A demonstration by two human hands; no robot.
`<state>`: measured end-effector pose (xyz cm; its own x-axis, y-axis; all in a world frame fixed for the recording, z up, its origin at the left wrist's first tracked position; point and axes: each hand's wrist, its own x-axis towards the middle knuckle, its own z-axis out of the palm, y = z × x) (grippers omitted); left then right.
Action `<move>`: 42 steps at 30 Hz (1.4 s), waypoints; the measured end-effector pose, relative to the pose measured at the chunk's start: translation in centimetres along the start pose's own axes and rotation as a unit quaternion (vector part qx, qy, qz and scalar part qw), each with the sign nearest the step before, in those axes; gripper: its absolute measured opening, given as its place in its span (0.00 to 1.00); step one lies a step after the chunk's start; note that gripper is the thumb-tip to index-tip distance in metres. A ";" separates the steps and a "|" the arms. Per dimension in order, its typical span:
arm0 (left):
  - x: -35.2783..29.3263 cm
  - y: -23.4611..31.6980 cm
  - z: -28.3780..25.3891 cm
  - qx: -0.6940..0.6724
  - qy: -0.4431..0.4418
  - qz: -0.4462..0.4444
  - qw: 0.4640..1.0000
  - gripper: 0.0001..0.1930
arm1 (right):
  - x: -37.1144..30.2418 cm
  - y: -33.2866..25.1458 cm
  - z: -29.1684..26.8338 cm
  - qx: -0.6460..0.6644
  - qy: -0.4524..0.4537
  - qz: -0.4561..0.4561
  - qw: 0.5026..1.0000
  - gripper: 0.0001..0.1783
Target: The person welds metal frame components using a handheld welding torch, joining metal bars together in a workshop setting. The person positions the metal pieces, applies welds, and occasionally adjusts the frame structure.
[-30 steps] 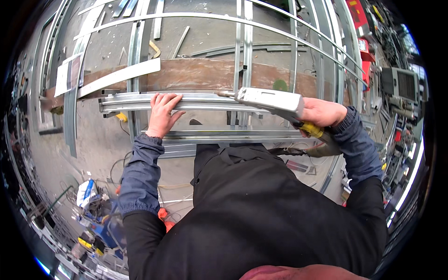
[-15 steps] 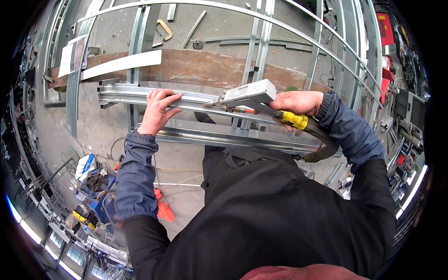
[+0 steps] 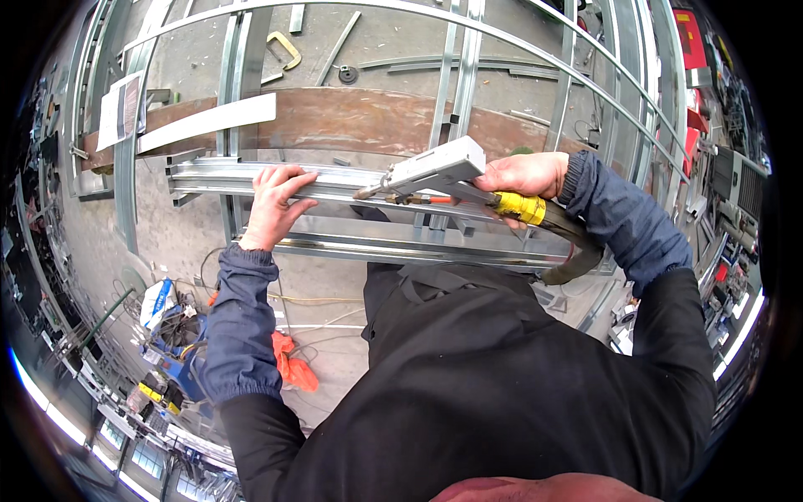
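My left hand (image 3: 274, 205) grips a long galvanised steel profile (image 3: 335, 179), its fingers over the top and the thumb on the near side. In my right hand (image 3: 527, 177) is a grey spot welding gun (image 3: 439, 167) with two copper-coloured tips pointing left. The tips are at the profile, a short way right of my left hand; whether they touch it I cannot tell. Yellow tape (image 3: 520, 207) wraps the gun's rear, where a thick dark cable (image 3: 577, 243) loops down beside my right forearm. Part of the right-hand fingers is hidden behind the gun.
A rusty beam (image 3: 351, 117) runs across behind the profile, with a white strip (image 3: 209, 124) on it. Curved metal rails (image 3: 401, 10) arch over the far side. A C-clamp (image 3: 293, 52) lies on the floor. Orange cloth (image 3: 294, 368) and cables lie at lower left.
The gun has moved slightly left and toward me along the profile. My left hand keeps its hold on the profile. The whole view has shifted a little.
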<state>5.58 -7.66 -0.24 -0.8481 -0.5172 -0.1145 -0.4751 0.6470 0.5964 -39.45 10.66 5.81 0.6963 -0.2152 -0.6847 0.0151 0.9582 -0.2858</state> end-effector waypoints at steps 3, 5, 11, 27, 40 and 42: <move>0.1 0.0 0.0 0.008 -0.005 -0.002 1.000 0.28 | 0.3 -0.2 -0.4 0.000 -0.014 0.006 1.000 0.36; 0.1 0.0 0.1 0.010 -0.006 -0.001 1.000 0.28 | 0.1 -0.6 -0.2 0.003 -0.018 0.004 1.000 0.35; 0.1 0.0 0.1 0.021 -0.007 0.004 1.000 0.28 | 0.3 -0.7 -0.6 0.005 0.003 0.004 1.000 0.27; 0.0 -0.7 0.5 0.028 -0.017 0.006 0.999 0.27 | -0.1 -0.7 -0.9 -0.006 -0.006 0.023 1.000 0.34; -0.1 -0.7 0.6 0.025 -0.018 0.000 1.000 0.28 | -0.4 0.0 -1.3 0.010 -0.022 0.013 1.000 0.33; 0.0 -0.8 0.6 0.026 -0.020 0.000 0.999 0.28 | -0.6 -0.3 -0.9 0.007 -0.021 0.008 1.000 0.33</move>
<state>5.83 -7.83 -1.17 -0.8561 -0.4956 -0.1463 -0.4857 0.6752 0.5552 -40.58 10.30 5.71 0.7267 -0.1910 -0.6598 0.0126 0.9641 -0.2652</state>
